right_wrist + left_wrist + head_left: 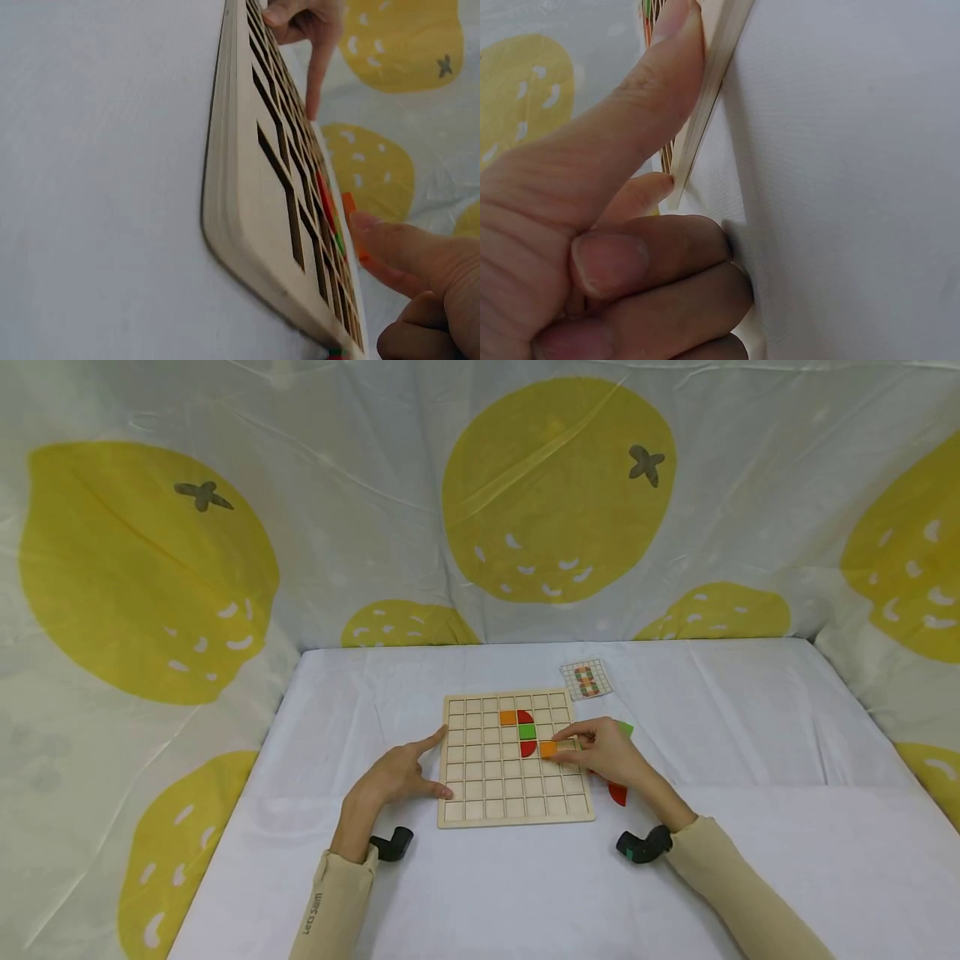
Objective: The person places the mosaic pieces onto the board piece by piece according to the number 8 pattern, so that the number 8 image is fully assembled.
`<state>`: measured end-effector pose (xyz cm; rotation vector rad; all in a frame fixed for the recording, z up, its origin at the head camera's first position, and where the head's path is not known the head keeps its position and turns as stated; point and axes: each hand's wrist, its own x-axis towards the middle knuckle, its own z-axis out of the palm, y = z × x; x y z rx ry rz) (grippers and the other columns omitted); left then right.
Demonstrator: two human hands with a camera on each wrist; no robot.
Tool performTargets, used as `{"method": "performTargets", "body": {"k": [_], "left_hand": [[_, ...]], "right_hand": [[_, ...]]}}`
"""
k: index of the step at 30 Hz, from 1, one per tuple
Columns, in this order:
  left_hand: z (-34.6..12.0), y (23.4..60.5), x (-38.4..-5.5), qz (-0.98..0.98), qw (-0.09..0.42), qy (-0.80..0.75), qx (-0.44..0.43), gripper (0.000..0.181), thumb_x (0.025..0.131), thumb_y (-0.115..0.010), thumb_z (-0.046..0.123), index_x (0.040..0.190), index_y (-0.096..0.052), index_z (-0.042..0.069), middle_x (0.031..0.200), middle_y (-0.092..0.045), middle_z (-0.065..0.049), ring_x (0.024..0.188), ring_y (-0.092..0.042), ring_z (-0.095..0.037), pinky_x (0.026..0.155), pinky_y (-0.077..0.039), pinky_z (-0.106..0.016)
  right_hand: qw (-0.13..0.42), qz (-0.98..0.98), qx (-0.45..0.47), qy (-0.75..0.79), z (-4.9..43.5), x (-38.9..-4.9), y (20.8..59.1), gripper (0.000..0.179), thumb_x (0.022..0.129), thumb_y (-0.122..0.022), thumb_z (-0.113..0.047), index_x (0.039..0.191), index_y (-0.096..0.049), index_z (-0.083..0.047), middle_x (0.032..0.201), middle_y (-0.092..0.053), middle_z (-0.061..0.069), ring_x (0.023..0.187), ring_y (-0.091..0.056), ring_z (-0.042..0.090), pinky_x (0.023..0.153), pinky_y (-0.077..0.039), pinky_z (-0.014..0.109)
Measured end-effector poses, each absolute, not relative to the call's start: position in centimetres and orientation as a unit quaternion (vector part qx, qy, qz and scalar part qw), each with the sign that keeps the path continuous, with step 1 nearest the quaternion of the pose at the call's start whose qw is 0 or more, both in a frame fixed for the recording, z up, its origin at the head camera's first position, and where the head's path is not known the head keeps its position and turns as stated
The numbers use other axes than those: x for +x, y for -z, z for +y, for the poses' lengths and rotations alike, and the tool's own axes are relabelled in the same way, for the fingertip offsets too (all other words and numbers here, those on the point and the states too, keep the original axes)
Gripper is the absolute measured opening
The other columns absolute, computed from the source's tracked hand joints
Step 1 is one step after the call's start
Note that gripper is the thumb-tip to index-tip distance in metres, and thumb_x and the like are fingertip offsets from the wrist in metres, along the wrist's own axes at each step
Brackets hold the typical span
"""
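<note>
A wooden grid board (463,810) lies on the white cloth in the head view. Along its left side is my left hand (396,774), thumb on the board's rim and index finger touching the edge, the other fingers curled in the left wrist view. My right hand (611,752) pinches an orange square tile (548,750) between thumb and index finger, over the right half of the grid. Just left of it are a red quarter-round tile (528,749), a green square tile (527,732), another red quarter-round tile (525,717) and an orange square tile (508,717).
A small pattern card (587,680) lies beyond the board's upper right corner. Loose pieces, among them a green one (627,727) and a red one (617,793), lie right of the board, partly hidden by my right hand. A lemon-printed cloth hangs behind.
</note>
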<state>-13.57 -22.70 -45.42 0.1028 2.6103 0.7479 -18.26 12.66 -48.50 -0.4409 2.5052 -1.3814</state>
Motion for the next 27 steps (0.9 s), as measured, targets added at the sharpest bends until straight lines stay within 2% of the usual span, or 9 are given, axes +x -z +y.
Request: {"method": "performTargets", "body": {"k": [2,7,17,22,27], "left_hand": [[-22.7,45.5,-13.6,0.939,0.211,-0.268,0.036,0.112,0.073,-0.093,0.042,0.164,-0.028,0.032,0.094,-0.064,-0.009,0.087,-0.054,-0.02,0.081,-0.043,-0.037],[-22.7,45.4,-13.5,0.941,0.209,-0.264,0.038,0.112,0.074,-0.093,0.042,0.165,-0.028,0.031,0.096,-0.065,-0.009,0.088,-0.054,-0.02,0.084,-0.045,-0.039],[-22.6,45.2,-13.5,0.94,0.211,-0.265,0.038,0.112,0.074,-0.092,0.041,0.165,-0.027,0.031,0.082,-0.059,-0.008,0.078,-0.05,-0.019,0.076,-0.041,-0.034],[-22.6,45.3,-13.5,0.941,0.211,-0.262,0.036,0.112,0.074,-0.092,0.043,0.164,-0.028,0.032,0.087,-0.062,-0.009,0.082,-0.052,-0.02,0.078,-0.042,-0.036],[-22.6,45.3,-13.6,0.942,0.211,-0.26,0.034,0.112,0.074,-0.093,0.043,0.164,-0.028,0.032,0.102,-0.068,-0.013,0.091,-0.056,-0.022,0.087,-0.047,-0.042]], "right_hand": [[0.117,0.862,-0.155,0.468,11.8,-18.2,48.3,0.026,0.081,-0.091,-0.027,0.102,-0.082,-0.016,0.06,-0.027,-0.005,0.054,-0.029,0.011,0.053,-0.025,0.024],[0.111,0.872,-0.156,0.451,9.8,-18.1,48.0,0.026,0.08,-0.091,-0.026,0.101,-0.082,-0.014,0.061,-0.029,-0.005,0.057,-0.028,0.012,0.058,-0.028,0.025],[0.103,0.876,-0.165,0.44,7.6,-18.2,48.2,0.026,0.08,-0.09,-0.024,0.1,-0.081,-0.011,0.06,-0.032,-0.005,0.055,-0.03,0.012,0.054,-0.022,0.025],[0.11,0.87,-0.172,0.448,7.6,-18.2,48.3,0.028,0.082,-0.09,-0.024,0.106,-0.081,-0.012,0.06,-0.031,-0.005,0.055,-0.028,0.012,0.053,-0.022,0.025],[0.12,0.863,-0.177,0.458,7.6,-18.2,48.5,0.026,0.084,-0.088,-0.023,0.107,-0.081,-0.014,0.059,-0.026,-0.005,0.054,-0.023,0.012,0.053,-0.02,0.025]]}}
